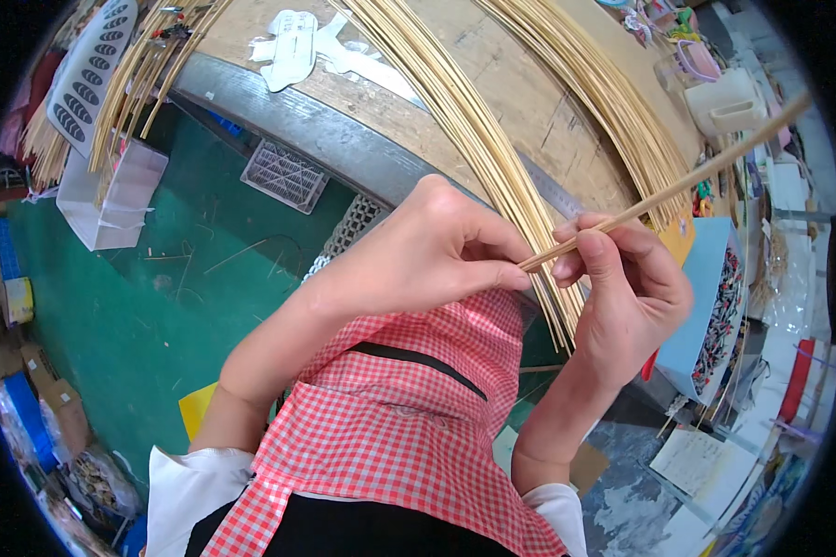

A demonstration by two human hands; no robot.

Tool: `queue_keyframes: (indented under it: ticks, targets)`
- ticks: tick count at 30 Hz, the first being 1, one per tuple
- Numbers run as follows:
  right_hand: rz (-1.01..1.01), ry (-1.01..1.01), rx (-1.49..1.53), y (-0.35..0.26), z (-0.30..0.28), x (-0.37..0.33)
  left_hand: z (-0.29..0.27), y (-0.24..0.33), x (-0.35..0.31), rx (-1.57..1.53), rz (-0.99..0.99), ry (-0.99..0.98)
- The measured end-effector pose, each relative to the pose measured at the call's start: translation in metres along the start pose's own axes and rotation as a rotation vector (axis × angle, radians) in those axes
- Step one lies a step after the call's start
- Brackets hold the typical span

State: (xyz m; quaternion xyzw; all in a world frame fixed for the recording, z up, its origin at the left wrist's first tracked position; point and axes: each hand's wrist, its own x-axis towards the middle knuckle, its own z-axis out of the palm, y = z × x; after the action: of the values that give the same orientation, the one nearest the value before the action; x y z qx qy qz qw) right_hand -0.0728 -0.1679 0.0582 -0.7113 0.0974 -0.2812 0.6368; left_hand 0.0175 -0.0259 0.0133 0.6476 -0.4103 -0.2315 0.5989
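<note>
A long, pale bamboo stick [706,174] slants up to the right across my front. Its near end is pinched between the thumb and fingers of my left hand [427,246]. Just beside that, the thumb and fingertips of my right hand [627,288] close on the same stick. Whether it is one stick or a few pressed together, I cannot tell. Behind and below my fingers a long bundle of similar bamboo sticks [474,121] lies over the table, its ends jutting past the edge toward me.
A second stick bundle [613,102] lies farther right on the wooden table [390,56]. White cutout pieces [293,54] rest at the back. A blue box [711,306] of small dark and red parts stands right. At left are a white bin [111,200] and green floor [158,306].
</note>
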Motion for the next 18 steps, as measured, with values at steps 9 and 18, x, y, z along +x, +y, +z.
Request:
queue_keyframes:
  ticks: [9, 18]
  targets:
    - [-0.258, 0.206, -0.183, -0.023, 0.017, -0.003, -0.015, 0.018, 0.021, 0.253, 0.251, 0.079]
    - [-0.3, 0.071, -0.411, -0.015, 0.017, 0.005, -0.021, 0.004, 0.021, 0.31, 0.259, 0.087]
